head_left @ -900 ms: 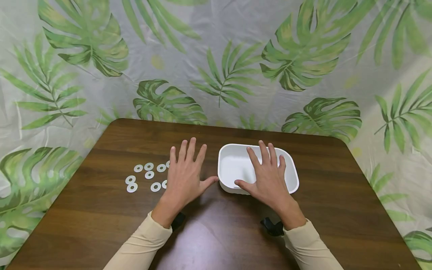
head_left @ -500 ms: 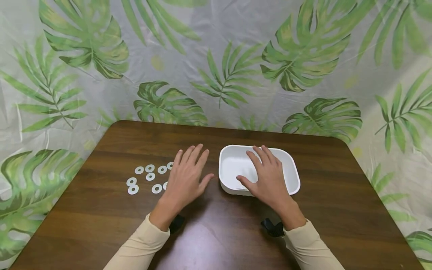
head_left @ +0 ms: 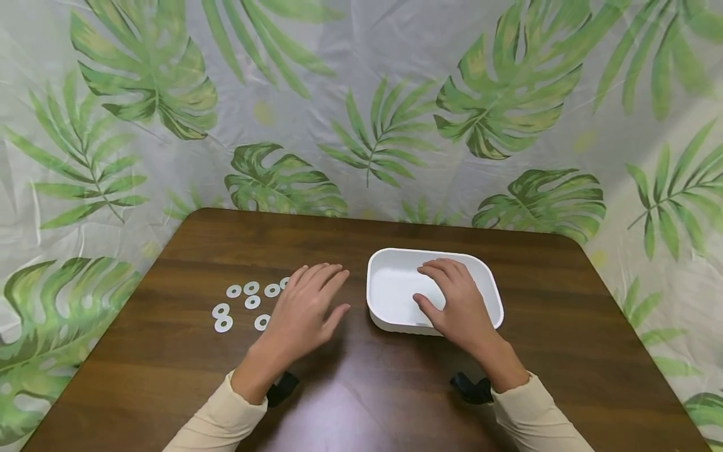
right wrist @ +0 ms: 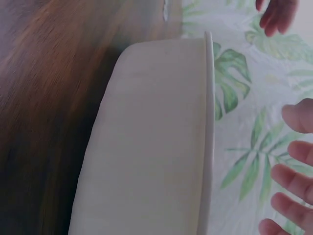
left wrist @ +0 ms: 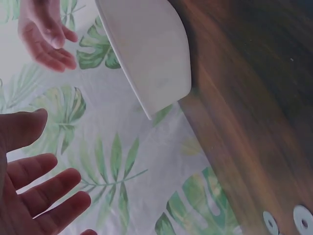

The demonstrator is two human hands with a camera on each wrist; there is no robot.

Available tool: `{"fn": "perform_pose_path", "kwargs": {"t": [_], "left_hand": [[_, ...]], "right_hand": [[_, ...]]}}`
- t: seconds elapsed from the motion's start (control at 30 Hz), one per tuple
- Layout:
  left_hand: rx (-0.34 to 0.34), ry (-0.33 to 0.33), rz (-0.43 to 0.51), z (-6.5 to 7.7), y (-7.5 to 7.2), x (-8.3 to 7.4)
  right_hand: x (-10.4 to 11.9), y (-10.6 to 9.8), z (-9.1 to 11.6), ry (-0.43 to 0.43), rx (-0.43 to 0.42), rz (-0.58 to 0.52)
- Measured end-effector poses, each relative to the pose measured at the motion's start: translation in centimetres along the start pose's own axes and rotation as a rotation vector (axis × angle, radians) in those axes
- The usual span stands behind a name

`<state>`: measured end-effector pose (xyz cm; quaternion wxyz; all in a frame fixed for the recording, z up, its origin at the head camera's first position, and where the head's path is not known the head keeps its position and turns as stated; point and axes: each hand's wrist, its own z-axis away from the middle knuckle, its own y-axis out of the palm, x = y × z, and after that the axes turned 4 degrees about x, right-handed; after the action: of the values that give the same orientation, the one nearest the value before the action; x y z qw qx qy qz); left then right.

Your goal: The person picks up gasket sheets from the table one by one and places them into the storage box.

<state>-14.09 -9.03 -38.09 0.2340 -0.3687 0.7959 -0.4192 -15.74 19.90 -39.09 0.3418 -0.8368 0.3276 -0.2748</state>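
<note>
My left hand [head_left: 302, 311] hovers over the table just left of a white plastic tub [head_left: 390, 292], with its fingers gently bent and nothing in them. Several flat pale rings like washers [head_left: 251, 288] lie to that hand's left, some of them hidden beneath it. Above the tub's right half is my right hand [head_left: 460, 307], relaxed and holding nothing, its thumb apart from the fingers. In the right wrist view the tub's outer wall [right wrist: 146, 132] stands upright beside the loosely bent fingers [right wrist: 291, 181]. The tub's visible floor is bare.
The brown wooden table [head_left: 361, 389] has rounded far corners. Behind it hangs a leaf-patterned cloth [head_left: 373, 144]. A dark strap mount [head_left: 471, 388] sits under each wrist. Two rings [left wrist: 303, 220] show at the corner of the left wrist view.
Both hands have drawn back slightly toward the body, and their spread fingers have bent and come closer together. The right hand also shifted a little rightward. Tub and rings stay in place.
</note>
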Motion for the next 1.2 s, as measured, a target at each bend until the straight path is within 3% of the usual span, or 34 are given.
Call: {"fn": "perform_pose_path", "kwargs": {"t": [0.27, 0.47, 0.67, 0.83, 0.97, 1.2], "left_hand": [[0.040, 0.065, -0.002, 1.9, -1.8, 1.1], [0.077, 0.053, 0.038, 3.5, -2.5, 2.9], [0.079, -0.008, 0.042, 4.7, -2.9, 5.6], [0.105, -0.100, 0.040, 5.8, -3.2, 7.5], [0.114, -0.156, 0.033, 6.8, -3.4, 8.4], [0.094, -0.199, 0.049, 8.1, -3.5, 9.2]], "right_hand": [[-2.1, -2.2, 1.5, 0.067, 0.063, -0.039], [-4.7, -4.4, 3.6, 0.217, 0.123, -0.045], [-6.7, -5.3, 5.4, 0.365, 0.233, -0.127], [-7.6, -5.4, 6.3, 0.499, 0.361, -0.220], [-8.2, -4.8, 7.0, 0.543, 0.401, -0.266], [-8.6, -4.1, 8.0, 0.615, 0.442, -0.310]]}}
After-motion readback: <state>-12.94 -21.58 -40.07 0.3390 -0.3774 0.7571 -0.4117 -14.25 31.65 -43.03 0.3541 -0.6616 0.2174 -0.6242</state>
